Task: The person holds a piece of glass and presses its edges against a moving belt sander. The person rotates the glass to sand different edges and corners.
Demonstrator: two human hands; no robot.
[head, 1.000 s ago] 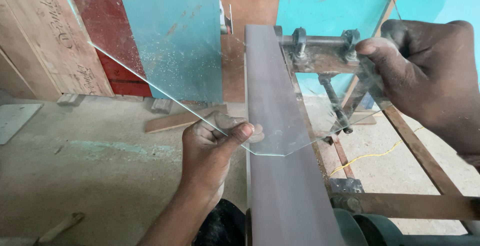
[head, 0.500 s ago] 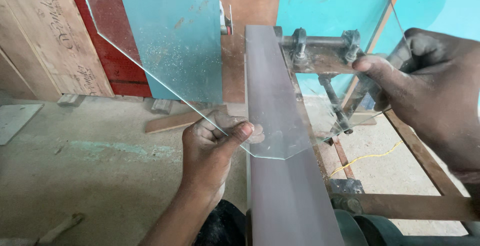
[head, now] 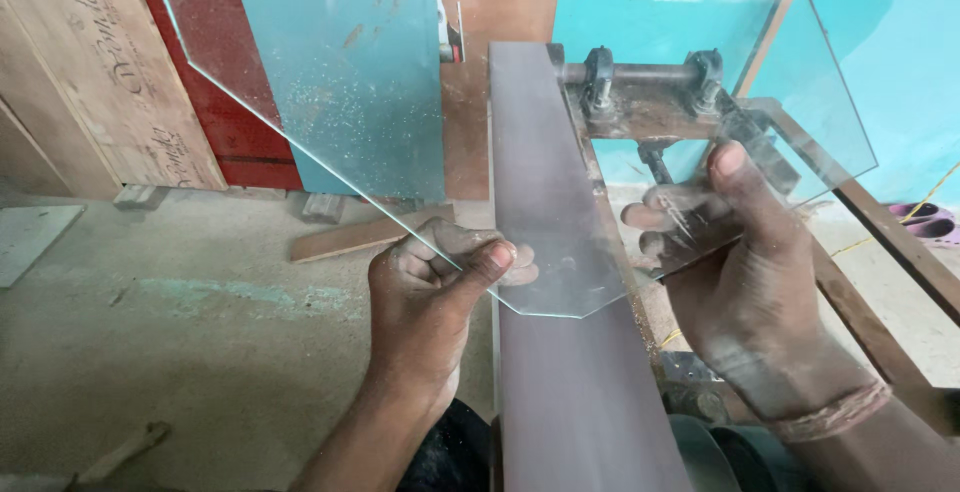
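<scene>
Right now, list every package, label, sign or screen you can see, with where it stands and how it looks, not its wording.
Wooden board: leans at far left; tall pale brown plank with faint dark handwriting down its face.
Red panel: stands just right of the board, partly behind the glass sheet; dark red, no marking visible.
No packages or screens in view.

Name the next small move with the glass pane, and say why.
Probably lower the glass pane a little: its clipped bottom corner hangs just over the sanding belt, seemingly not pressed on. The left hand and right hand grip opposite edges.
</scene>
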